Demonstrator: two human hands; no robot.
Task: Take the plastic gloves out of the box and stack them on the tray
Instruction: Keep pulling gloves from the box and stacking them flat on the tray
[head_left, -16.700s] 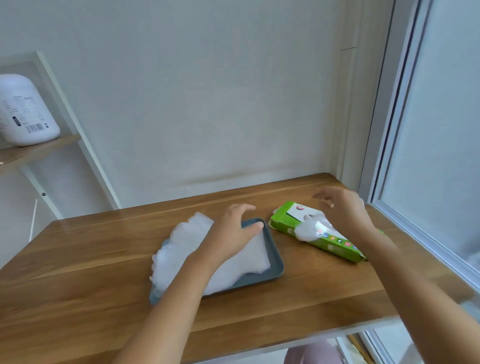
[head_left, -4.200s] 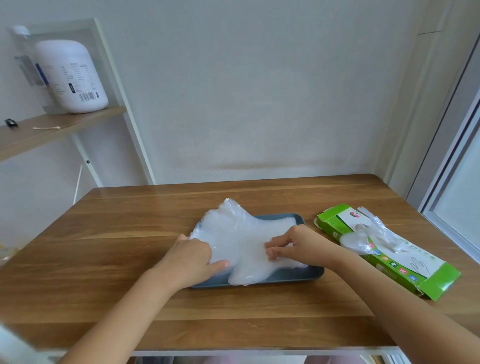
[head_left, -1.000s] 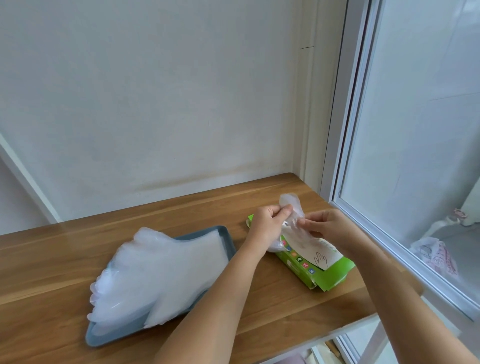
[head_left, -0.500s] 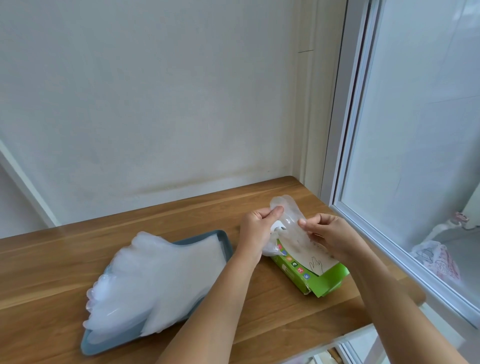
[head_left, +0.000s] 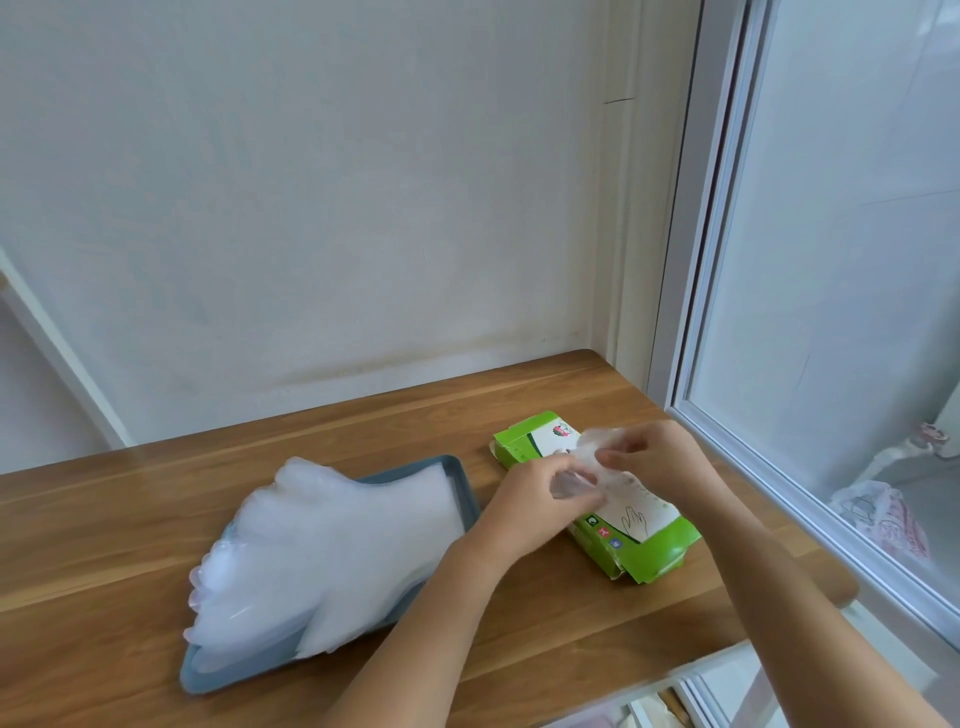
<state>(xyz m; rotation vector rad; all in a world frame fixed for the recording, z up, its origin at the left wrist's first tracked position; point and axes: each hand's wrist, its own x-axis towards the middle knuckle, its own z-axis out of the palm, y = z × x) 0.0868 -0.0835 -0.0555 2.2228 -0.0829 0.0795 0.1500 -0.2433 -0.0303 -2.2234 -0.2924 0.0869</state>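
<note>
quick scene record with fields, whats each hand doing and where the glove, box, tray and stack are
left hand: pinches the clear glove over the box
right hand: pinches the same glove
box: green, flat on the wooden table, right of the tray
tray: grey-blue, holds the glove stack
glove stack: spills past the tray's left rim

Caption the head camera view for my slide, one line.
Left hand and right hand pinch a plastic glove over the green box, beside the glove stack on the tray.
</note>
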